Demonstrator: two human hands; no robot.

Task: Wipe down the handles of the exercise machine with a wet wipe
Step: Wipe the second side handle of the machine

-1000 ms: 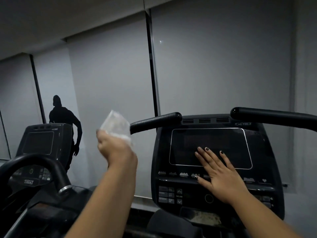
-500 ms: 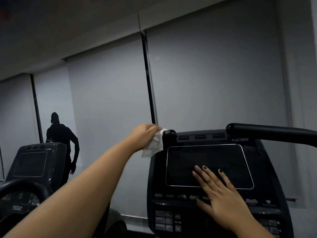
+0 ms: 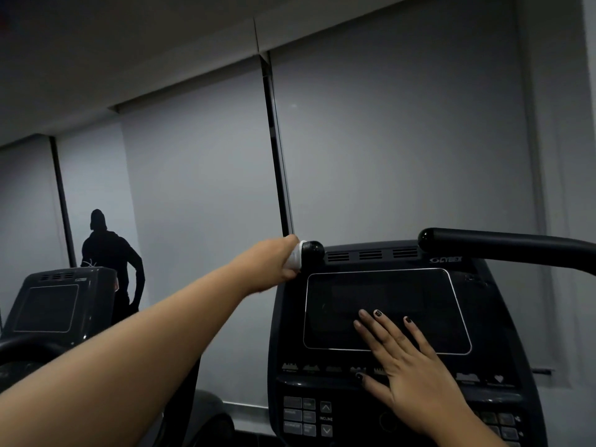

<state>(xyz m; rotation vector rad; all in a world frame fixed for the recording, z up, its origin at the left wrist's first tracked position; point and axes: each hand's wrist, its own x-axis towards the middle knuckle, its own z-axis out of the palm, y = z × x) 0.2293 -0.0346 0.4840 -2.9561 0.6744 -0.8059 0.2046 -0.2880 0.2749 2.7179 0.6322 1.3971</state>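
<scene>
1. Wet wipe (image 3: pixel 295 260) — a white fold — sits wrapped round the left handle (image 3: pixel 312 251) of the exercise machine, just behind the handle's rounded black end, which pokes out past it.
2. Left hand (image 3: pixel 272 262) reaches out at arm's length, fingers curled round the wipe and the bar under it; only a strip of the wipe shows at the edge of the fist.
3. Right hand (image 3: pixel 412 372) lies flat on the console (image 3: pixel 287 333), fingers straight and spread. The tips, with dark nail polish, rest on the lower part of the dark screen (image 3: pixel 380 295).
4. Right handle (image 3: pixel 503 245), a black bar, comes in from the right edge above the console's top corner, apart from both hands.
5. Keypad (image 3: pixel 325 417) with INCLINE arrows sits at the console's lower left.
6. Second machine (image 3: pixel 54 304) stands to the left; behind it, a dark human silhouette (image 3: pixel 109 253) marks the grey blind (image 3: pixel 403 140).
</scene>
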